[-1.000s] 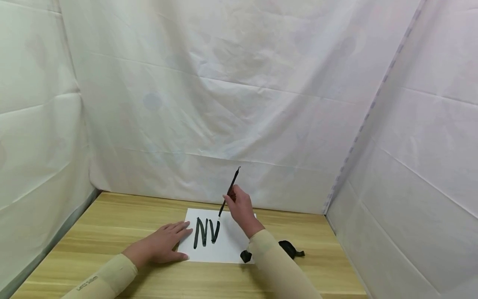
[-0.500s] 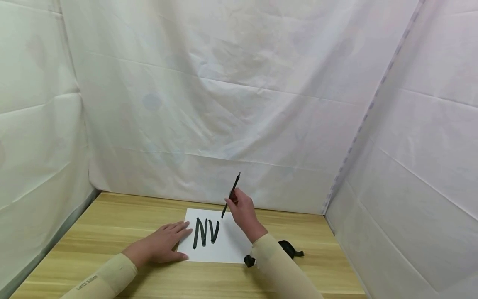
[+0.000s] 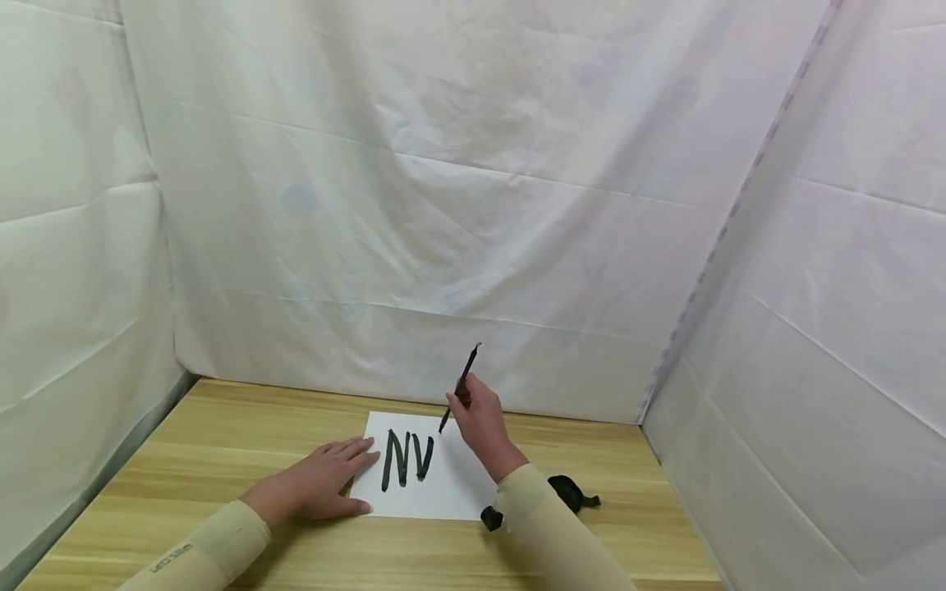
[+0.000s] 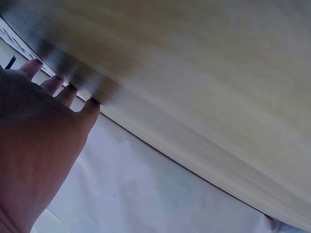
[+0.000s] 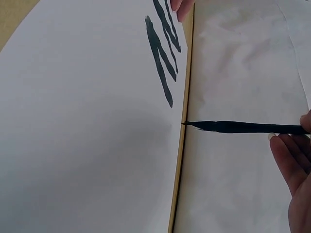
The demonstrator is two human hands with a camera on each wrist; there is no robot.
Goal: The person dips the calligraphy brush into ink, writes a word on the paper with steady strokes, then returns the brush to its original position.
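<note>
My right hand point(image 3: 484, 423) pinches a dark brush point(image 3: 469, 369) that leans to the right, its tip over the upper part of a white sheet of paper point(image 3: 451, 488). In the right wrist view the brush point(image 5: 243, 127) shows a pointed black tip with a few stray hairs. Bold black strokes point(image 3: 399, 460) shaped like an N and a V mark the left half of the sheet. With fingers spread, my left hand point(image 3: 325, 480) rests at the paper's left edge. The left wrist view shows its fingertips point(image 4: 92, 104) down at the wooden surface.
A small black object point(image 3: 491, 518) sits at the sheet's lower right corner. Behind the right forearm lies a larger black piece with a short handle-like end point(image 3: 567, 492). White cloth point(image 3: 414, 246) hangs at the back and both sides of the wooden table point(image 3: 222, 435).
The brush tip has lifted off the top of the V's right stroke and shifted a little right. My right hand moved slightly right and down with it; the left hand stayed put.
</note>
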